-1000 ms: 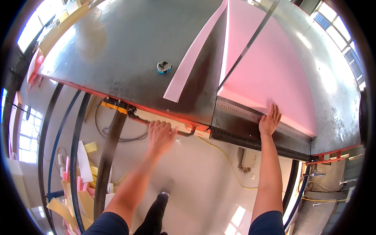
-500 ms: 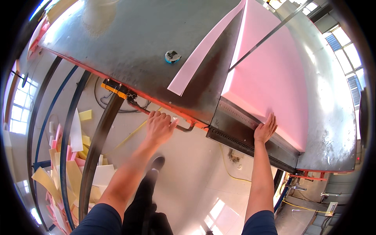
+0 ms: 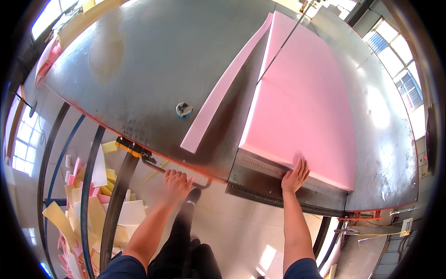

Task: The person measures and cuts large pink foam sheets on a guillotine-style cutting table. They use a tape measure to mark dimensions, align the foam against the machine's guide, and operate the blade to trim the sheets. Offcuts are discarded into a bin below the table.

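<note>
My left hand [image 3: 177, 185] is closed around a bar handle [image 3: 203, 182] below the table's near edge. On the right, my right hand [image 3: 295, 176] lies open with fingers stretched, pressed to the near edge of a large pink foam block [image 3: 302, 107]. A thin, dark, straight blade or wire [image 3: 284, 46] crosses the view and meets the block's left edge. Left of the block, a long narrow pink foam strip [image 3: 218, 97] lies apart at its near end. A tape measure [image 3: 184, 109] sits on the metal table [image 3: 148, 60] beside the strip.
A slotted dark metal rail [image 3: 265, 194] runs along the table's front. Foam offcuts [image 3: 97, 209] are heaped on the floor at left, behind dark metal frame bars [image 3: 121, 195]. More table surface [image 3: 385, 158] extends at right. My shoe [image 3: 194, 195] is beneath the handle.
The tabletop, with foam block, strip and tape measure, has come nearer to me relative to the blade, which now meets the block farther from its near edge. Both hands keep their places on it.
</note>
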`<state>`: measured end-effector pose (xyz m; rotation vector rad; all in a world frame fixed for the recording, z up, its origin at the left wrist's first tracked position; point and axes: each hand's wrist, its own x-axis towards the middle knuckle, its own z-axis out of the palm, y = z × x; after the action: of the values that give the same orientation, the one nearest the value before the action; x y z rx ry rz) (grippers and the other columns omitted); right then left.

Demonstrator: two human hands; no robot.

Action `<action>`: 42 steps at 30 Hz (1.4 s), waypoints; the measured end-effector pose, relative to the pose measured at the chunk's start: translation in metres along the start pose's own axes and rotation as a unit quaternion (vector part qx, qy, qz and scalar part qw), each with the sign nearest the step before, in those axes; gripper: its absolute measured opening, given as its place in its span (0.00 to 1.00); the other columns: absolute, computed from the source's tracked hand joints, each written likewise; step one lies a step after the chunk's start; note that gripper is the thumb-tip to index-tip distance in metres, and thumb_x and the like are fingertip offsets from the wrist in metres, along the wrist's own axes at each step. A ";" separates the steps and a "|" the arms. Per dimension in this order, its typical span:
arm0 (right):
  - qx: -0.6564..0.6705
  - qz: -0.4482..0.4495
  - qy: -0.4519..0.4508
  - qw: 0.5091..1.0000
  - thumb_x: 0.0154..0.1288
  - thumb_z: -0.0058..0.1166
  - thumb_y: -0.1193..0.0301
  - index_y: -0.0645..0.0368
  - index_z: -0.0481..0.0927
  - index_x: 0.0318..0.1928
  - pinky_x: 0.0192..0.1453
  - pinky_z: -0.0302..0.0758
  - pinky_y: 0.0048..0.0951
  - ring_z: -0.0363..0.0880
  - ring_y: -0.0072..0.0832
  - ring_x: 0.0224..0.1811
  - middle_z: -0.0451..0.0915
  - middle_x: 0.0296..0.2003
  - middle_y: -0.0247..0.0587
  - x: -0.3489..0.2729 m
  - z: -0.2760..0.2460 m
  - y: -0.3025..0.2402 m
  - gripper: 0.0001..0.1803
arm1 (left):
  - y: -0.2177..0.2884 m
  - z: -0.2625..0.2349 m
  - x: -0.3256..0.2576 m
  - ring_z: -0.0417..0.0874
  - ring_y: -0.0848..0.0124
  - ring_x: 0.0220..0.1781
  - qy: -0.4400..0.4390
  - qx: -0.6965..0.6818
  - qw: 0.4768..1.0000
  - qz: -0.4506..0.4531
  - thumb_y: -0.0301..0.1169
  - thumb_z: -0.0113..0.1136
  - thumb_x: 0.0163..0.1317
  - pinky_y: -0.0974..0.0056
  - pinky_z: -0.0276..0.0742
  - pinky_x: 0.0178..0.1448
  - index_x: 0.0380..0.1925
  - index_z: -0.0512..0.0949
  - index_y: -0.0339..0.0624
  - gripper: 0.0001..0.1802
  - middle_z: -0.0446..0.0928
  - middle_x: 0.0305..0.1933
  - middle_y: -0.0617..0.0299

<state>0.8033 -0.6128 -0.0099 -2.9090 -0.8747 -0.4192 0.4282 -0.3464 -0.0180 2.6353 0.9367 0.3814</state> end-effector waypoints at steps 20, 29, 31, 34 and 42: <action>0.042 0.031 -0.112 0.992 0.63 0.42 0.74 0.60 0.69 0.66 0.79 0.46 0.52 0.60 0.42 0.74 0.69 0.68 0.44 0.097 0.015 -0.018 0.29 | -0.005 -0.010 0.088 0.76 0.60 0.35 -0.063 -0.024 0.993 -0.094 0.44 0.61 0.59 0.55 0.68 0.53 0.19 0.79 0.43 0.18 0.77 0.24 0.59; 0.003 0.033 -0.234 0.972 0.75 0.36 0.50 0.57 0.52 0.76 0.81 0.41 0.46 0.42 0.39 0.81 0.49 0.77 0.42 0.198 0.056 -0.136 0.37 | -0.015 -0.014 0.106 0.79 0.61 0.37 -0.146 -0.033 0.987 -0.063 0.46 0.58 0.61 0.55 0.69 0.55 0.20 0.81 0.43 0.20 0.80 0.25 0.60; 0.011 0.031 -0.245 0.969 0.75 0.35 0.47 0.54 0.50 0.77 0.81 0.38 0.49 0.40 0.39 0.81 0.47 0.78 0.40 0.196 0.061 -0.143 0.38 | -0.018 -0.019 0.111 0.79 0.61 0.38 -0.165 -0.042 0.984 -0.059 0.47 0.58 0.61 0.55 0.69 0.55 0.21 0.82 0.44 0.20 0.81 0.26 0.60; 0.026 0.025 -0.243 0.969 0.75 0.37 0.48 0.54 0.51 0.77 0.81 0.38 0.49 0.41 0.40 0.81 0.48 0.78 0.41 0.201 0.064 -0.144 0.38 | -0.025 -0.020 0.118 0.79 0.61 0.38 -0.154 -0.063 0.984 -0.058 0.48 0.57 0.61 0.55 0.68 0.54 0.21 0.83 0.45 0.20 0.81 0.27 0.60; 0.031 0.012 -0.220 0.975 0.72 0.43 0.51 0.54 0.53 0.76 0.79 0.42 0.53 0.45 0.46 0.80 0.51 0.77 0.45 0.199 0.073 -0.147 0.38 | -0.040 -0.014 0.130 0.81 0.58 0.46 -0.303 -0.075 0.946 -0.083 0.58 0.55 0.62 0.50 0.65 0.61 0.35 0.86 0.50 0.25 0.84 0.39 0.59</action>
<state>0.8992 -0.3739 -0.0254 -2.9960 -0.8727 0.2643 0.4982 -0.2305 -0.0016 2.2857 0.8590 -0.3705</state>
